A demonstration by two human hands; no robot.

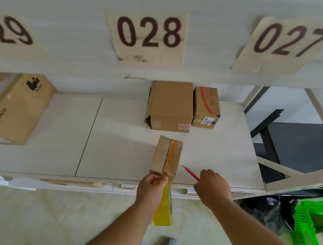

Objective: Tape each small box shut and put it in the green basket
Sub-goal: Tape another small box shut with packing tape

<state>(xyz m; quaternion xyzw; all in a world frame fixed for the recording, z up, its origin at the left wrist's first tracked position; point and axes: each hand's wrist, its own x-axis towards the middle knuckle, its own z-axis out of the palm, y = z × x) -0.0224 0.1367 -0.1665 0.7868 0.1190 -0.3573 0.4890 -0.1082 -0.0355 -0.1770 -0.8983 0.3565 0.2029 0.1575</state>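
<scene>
- The small box (166,157) lies on the white shelf (116,147), near its front edge, long side running away from the person, with a strip of yellowish tape already along its top seam.
- The left hand (151,187) is closed at the box's near end, fingers pinched on the tape where it comes off the box; the yellow tape roll (164,207) hangs below that hand, past the shelf edge.
- The right hand (212,186) is curled shut around a red cutter (191,173), its thin tip pointing toward the box, just beside it but not touching.
- The step looks to be cutting the tape free. I'd keep the strip taut with the left hand and bring the blade across it just below the box's near end, so a short tail is left to fold down.
- Best cut away from the left fingers; they sit close to the line.
- Press the tail flat afterward so the seam stays shut.
- The green basket (310,228) waits low on the right, beside a black bag (265,211).
- Two more boxes (183,106) stand farther back on the shelf.
</scene>
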